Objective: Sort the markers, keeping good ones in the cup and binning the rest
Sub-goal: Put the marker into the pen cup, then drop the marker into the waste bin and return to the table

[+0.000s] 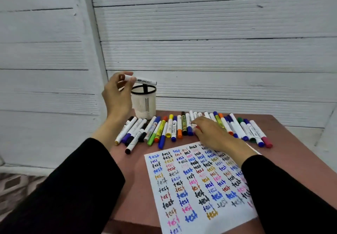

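Sorting looked barely begun, as we judged it. Our left hand (118, 89) pinched one white marker (141, 80) by its end and held it lying crosswise just above the rim of the cup (144, 104), which stood at the back left of the table (284, 153); one dark marker already stood inside the cup, and we could see no others in it. Our right hand (209, 133) lay over the middle of the row of markers (175, 128) with its fingers curled down onto a white one, though we could not tell whether it had gripped that marker or only touched it. We counted roughly thirty markers lying side by side in that row, some hidden under the hand, so the count stayed approximate: mostly white barrels with blue, black, orange, green, yellow and red caps. One sheet of paper (197, 182) lay in front of the row, covered with the word "test" in many colours, which suggested to us that the testing was largely done. No bin showed anywhere in view, so nearly all the placing remained.
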`<control>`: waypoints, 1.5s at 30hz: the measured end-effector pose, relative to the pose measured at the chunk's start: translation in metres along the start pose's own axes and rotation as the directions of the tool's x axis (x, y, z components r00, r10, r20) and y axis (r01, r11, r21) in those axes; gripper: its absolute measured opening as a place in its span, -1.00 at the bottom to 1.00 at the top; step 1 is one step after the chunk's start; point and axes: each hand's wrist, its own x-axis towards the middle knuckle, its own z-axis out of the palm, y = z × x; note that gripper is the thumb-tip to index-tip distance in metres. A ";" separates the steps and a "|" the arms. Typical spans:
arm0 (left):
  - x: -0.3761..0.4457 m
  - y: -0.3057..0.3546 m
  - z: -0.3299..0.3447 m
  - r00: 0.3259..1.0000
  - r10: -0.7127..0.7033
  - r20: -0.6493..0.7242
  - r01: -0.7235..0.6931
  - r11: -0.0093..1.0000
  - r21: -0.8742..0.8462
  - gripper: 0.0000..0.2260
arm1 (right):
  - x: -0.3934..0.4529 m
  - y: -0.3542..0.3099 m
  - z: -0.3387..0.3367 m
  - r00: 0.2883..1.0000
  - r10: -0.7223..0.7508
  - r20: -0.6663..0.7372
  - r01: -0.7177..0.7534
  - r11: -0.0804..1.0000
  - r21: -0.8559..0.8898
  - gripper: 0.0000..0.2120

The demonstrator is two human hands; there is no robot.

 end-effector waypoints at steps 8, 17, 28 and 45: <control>0.056 -0.025 -0.002 0.999 0.045 0.012 -0.046 0.976 0.215 -0.86 | 0.018 -0.014 0.030 0.999 0.051 0.000 -0.051 0.997 -0.049 -0.55; 0.059 -0.071 0.032 0.960 -0.160 0.230 0.006 0.833 0.554 -0.77 | 0.014 -0.006 0.033 0.998 0.038 0.051 -0.035 0.998 -0.048 -0.50; 0.022 -0.043 0.031 0.991 0.051 0.123 -0.114 0.799 0.590 -0.81 | 0.008 -0.006 0.025 0.996 0.071 0.058 -0.074 0.996 0.045 -0.56; -0.121 -0.039 0.099 0.363 -0.229 0.903 -0.614 0.670 0.416 -0.26 | -0.098 0.118 -0.048 0.828 0.508 -0.237 -0.508 0.859 0.065 -0.82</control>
